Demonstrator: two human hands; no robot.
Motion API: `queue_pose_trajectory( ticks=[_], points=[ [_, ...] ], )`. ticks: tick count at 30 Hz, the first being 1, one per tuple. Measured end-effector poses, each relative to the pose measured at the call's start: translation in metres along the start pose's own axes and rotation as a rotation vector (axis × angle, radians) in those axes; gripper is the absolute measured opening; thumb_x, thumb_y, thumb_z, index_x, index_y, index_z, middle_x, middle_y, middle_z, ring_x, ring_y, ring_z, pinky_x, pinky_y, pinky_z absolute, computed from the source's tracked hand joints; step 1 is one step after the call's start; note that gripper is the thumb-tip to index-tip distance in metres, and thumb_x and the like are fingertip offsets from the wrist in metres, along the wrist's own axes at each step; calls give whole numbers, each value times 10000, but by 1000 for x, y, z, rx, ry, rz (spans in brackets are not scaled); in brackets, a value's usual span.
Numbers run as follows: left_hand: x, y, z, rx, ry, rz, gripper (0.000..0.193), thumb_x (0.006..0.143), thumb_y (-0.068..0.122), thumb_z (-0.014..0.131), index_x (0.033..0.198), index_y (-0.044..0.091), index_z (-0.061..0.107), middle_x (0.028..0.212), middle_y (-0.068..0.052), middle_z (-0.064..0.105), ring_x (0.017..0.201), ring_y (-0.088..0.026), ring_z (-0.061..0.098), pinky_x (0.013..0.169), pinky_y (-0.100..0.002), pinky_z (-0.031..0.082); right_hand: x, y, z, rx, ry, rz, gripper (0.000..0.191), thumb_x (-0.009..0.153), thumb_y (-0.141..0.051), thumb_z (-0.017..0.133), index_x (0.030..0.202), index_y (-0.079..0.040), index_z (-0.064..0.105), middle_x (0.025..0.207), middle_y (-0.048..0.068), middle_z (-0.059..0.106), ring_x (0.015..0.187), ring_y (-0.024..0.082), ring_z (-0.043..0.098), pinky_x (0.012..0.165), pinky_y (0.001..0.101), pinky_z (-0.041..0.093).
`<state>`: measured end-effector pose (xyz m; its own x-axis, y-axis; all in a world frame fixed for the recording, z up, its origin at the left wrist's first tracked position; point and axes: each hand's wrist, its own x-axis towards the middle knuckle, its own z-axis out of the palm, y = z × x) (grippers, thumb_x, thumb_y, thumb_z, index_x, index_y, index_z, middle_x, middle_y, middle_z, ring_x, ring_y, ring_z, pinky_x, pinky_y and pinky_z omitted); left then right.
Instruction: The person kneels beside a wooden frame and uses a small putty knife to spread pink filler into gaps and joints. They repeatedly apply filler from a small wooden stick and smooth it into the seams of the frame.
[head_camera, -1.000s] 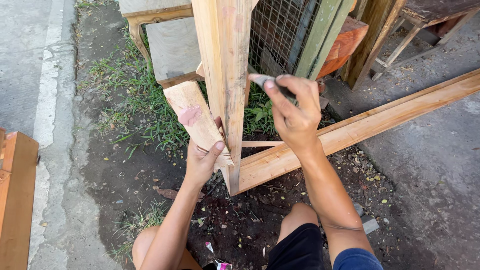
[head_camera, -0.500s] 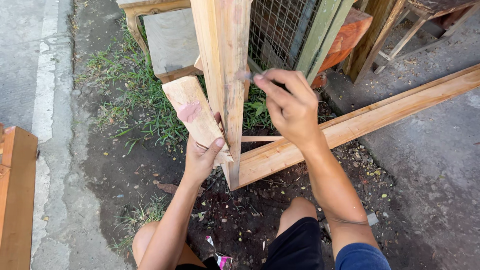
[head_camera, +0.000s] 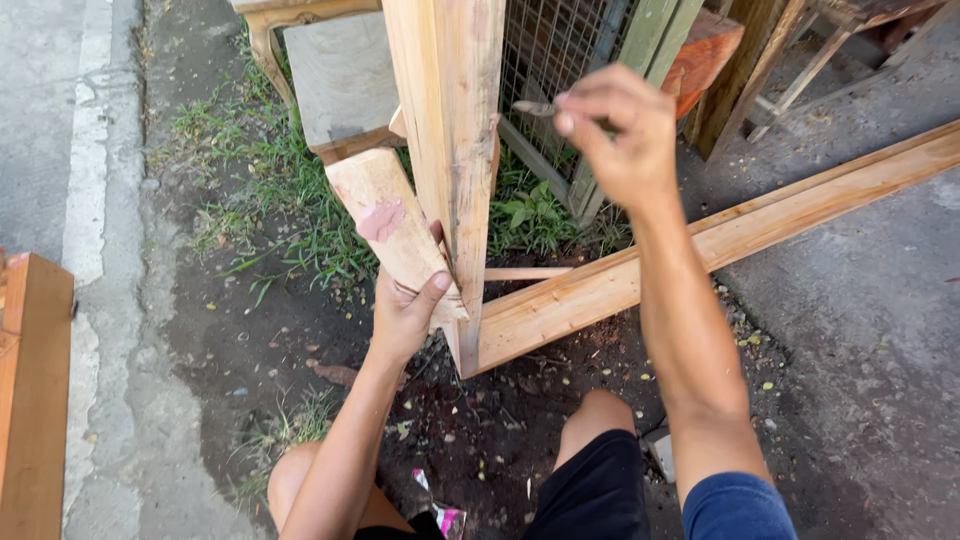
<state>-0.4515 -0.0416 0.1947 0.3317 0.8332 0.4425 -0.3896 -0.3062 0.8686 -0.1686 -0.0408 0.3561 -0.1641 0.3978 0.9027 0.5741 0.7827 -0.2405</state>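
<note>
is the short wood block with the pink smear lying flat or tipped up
Tipped up. The short wood block slants against the tall wooden post, lower end clasped in the left hand, upper end off the ground.

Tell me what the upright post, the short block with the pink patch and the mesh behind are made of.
Upright post: bare unfinished wood, pale with grain streaks. Short block, gripped by the left hand: same raw wood; pink patch looks like filler or paint. Mesh: thin grey wire grid, probably metal.

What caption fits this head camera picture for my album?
Left hand steadies a short wood block against an upright plank; right hand pinches a small tool.
</note>
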Motion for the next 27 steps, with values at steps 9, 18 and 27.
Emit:
queue_pose_trajectory(
  ticks=[9, 18, 27],
  points=[
    [1, 2, 2, -46, -3, 29, 678, 986, 171, 713, 1538, -36, 378, 1544, -137, 530, 1425, -205, 506, 1216, -370, 372, -3, -11, 22, -203, 68, -45, 277, 995, 77, 795, 1213, -95, 783, 1222, 109, 660, 1073, 239, 683, 900, 299, 574],
    [1, 1, 2, -20, -5, 64, 661, 977, 176, 729, 1512, -27, 399, 1489, -107, 574, 1371, -183, 543, 1187, -351, 398, -2, -70, 7, -459, 14, -196, 386, 906, 136, 767, 1238, -60, 743, 1178, 115, 681, 1011, 290, 672, 869, 369, 574],
    [0, 2, -1, -5, 11, 61, 667, 977, 182, 732, 1513, -35, 400, 1497, -126, 571, 1386, -195, 537, 1198, -359, 391, -3, -87, 6, -409, -46, -161, 419, 884, 150, 751, 1245, -61, 733, 1139, 104, 694, 1037, 278, 675, 895, 380, 564]
  ],
)
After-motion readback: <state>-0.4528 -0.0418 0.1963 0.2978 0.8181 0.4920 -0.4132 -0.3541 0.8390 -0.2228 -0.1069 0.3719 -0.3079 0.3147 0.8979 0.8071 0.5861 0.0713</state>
